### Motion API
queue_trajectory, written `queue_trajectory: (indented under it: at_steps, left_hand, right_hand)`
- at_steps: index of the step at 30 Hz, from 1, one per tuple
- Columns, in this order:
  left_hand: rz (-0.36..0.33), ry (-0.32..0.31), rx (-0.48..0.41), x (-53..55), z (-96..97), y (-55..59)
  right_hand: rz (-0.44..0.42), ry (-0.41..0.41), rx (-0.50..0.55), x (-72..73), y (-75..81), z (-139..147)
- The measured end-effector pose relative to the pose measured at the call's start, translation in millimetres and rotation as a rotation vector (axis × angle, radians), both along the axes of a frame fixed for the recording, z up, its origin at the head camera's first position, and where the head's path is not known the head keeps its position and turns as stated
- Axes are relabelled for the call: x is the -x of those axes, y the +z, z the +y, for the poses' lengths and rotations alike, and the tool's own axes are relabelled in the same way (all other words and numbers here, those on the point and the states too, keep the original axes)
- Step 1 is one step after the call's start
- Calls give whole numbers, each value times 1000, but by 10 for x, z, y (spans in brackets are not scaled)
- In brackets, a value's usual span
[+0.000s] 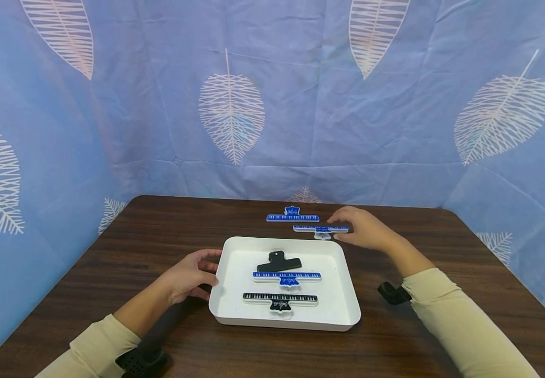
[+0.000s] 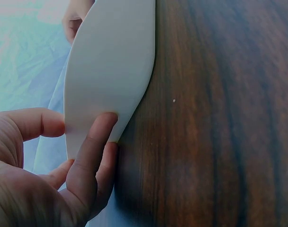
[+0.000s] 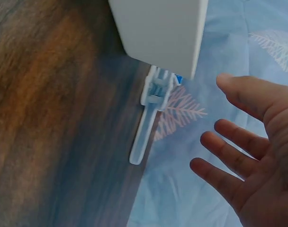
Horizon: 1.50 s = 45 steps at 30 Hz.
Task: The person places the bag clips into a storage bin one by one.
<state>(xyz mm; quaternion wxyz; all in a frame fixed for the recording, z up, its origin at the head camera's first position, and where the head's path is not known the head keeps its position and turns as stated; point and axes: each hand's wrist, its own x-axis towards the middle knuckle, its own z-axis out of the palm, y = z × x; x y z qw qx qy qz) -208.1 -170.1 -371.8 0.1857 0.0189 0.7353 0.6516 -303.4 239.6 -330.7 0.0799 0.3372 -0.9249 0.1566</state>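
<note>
Head only: three clips (image 1: 288,280) inside tray (image 1: 335,299)

Left hand (image 2: 42,187) touches the outer wall of a white tray (image 2: 111,56); dark wood-grain tabletop (image 2: 205,118) lies alongside.

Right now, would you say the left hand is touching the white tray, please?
Touching: the left wrist view shows the left hand resting fingertips on the white tray.
</note>
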Motion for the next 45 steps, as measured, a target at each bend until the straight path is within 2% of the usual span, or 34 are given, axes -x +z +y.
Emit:
queue_trajectory:
  at_steps: [6,16,23,29,40,45]
  left_hand:
    - [-2,8,8,-4,2,3]
    - [-3,6,-2,-5,-1,-1]
    - [0,3,4,1,1,-8]
    - [-1,5,4,1,6,-11]
    - [0,9,9,-15,22,-4]
    - [3,11,6,-19,24,-6]
  right_hand:
    - [4,-5,-6,92,-86,-33]
    - [-54,-37,-29,233,-209,-104]
    - [-80,-6,-69,330,-289,-110]
    - [-92,12,-129,381,-323,-127]
    - [-160,5,-137,447,-392,-143]
    - [-159,9,-151,439,-391,-159]
